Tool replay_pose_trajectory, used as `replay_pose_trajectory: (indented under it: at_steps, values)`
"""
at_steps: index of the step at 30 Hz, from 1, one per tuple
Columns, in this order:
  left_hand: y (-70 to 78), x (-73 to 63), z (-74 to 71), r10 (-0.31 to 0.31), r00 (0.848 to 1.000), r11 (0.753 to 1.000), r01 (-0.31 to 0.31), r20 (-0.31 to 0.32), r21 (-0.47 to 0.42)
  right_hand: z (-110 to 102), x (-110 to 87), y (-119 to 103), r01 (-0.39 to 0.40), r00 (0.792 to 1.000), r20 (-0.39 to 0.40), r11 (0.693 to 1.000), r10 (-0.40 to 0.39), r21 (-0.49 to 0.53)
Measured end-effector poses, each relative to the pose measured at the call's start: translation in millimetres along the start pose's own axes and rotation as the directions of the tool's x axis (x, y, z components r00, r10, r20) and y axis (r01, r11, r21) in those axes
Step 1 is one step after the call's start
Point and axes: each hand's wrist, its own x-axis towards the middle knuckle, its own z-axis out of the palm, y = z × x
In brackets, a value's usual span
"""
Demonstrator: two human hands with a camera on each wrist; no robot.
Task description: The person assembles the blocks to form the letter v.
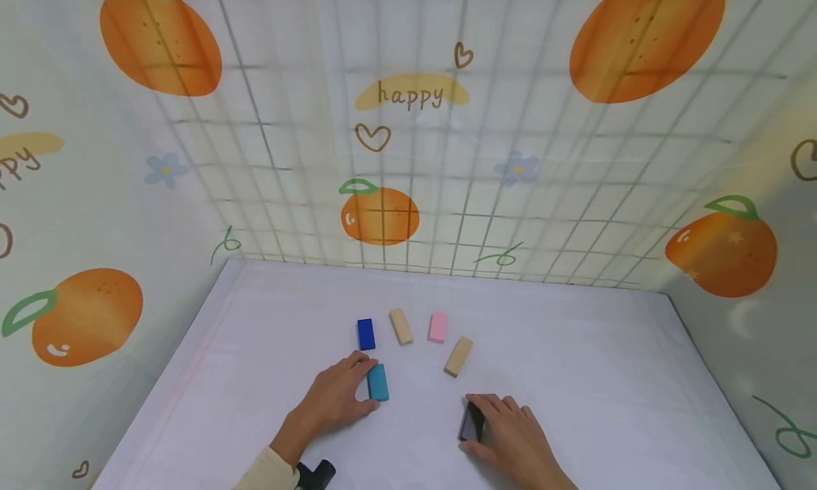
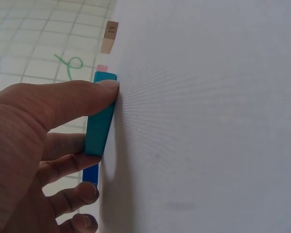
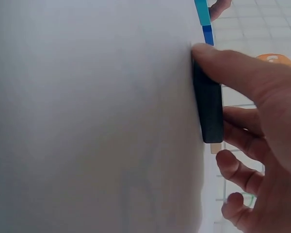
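Note:
My left hand [image 1: 335,394] pinches a teal block [image 1: 378,383] lengthwise, thumb at its near end and fingers at the far end. In the left wrist view the teal block [image 2: 101,116] lies low at the white tabletop. To the right, my right hand [image 1: 510,430] grips a black block [image 1: 472,422] the same way, between thumb and fingers. The right wrist view has this black block [image 3: 208,107] down against the table surface. Just beyond the left fingers lies a dark blue block [image 1: 366,334].
Along an arc farther back lie a wooden block [image 1: 401,327], a pink block [image 1: 437,327] and a second wooden block [image 1: 458,357]. A patterned curtain [image 1: 421,171] with oranges hangs behind the white table [image 1: 268,320]. A black device [image 1: 317,474] sits by the left wrist.

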Motion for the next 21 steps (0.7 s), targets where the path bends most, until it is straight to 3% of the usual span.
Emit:
replay_pose_trajectory:
  at_steps: [11, 21]
  values:
    - [-0.7, 0.2, 0.9, 0.009, 1.000, 1.000, -0.009, -0.010, -0.007, 0.6, -1.8, 2.6, -0.070, 0.996, 0.050, 0.997, 0.069, 0.014]
    - [0.4, -0.3, 0.6, 0.017, 1.000, 1.000, -0.017, -0.012, -0.010, -1.0, -2.3, 4.0, -0.086, 0.994, 0.063, 0.996, 0.084, 0.033]
